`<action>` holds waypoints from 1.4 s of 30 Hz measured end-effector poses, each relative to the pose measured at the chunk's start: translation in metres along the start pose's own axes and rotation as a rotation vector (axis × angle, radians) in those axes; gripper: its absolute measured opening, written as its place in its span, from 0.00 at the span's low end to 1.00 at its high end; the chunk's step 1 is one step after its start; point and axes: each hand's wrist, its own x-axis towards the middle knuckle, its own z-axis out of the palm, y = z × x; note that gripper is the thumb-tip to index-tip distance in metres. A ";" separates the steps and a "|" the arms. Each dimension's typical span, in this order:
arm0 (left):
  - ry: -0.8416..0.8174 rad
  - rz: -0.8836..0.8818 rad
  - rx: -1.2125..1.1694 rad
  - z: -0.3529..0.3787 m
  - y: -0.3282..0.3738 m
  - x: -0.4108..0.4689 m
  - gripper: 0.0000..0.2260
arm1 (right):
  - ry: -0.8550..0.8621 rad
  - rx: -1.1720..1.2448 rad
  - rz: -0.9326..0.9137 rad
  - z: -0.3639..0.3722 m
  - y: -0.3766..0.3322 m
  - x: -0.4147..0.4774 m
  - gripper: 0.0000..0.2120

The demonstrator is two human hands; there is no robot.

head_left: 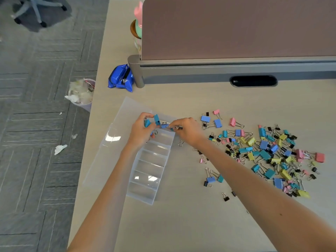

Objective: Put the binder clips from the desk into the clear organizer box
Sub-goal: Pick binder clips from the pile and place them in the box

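Note:
A clear organizer box point(145, 193) with several compartments lies on the desk, its lid point(109, 142) folded open to the left. Over the box's far end, my left hand point(141, 130) holds teal binder clips point(156, 119). My right hand point(189, 130) pinches a small black binder clip point(175, 127) by its wire handles just above the far compartment. A blue clip point(164, 126) sits in that compartment between the hands. Many coloured binder clips point(269, 151) are scattered over the desk to the right.
A blue pouch point(121, 78) lies by the grey partition post point(135, 70). A brown desk divider point(236, 28) stands at the back. Left of the desk's edge, a full waste bin point(81, 92) and paper scraps sit on the carpet.

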 end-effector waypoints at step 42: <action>-0.118 0.147 0.420 0.016 0.030 0.033 0.10 | 0.078 0.374 0.104 -0.014 0.013 0.014 0.15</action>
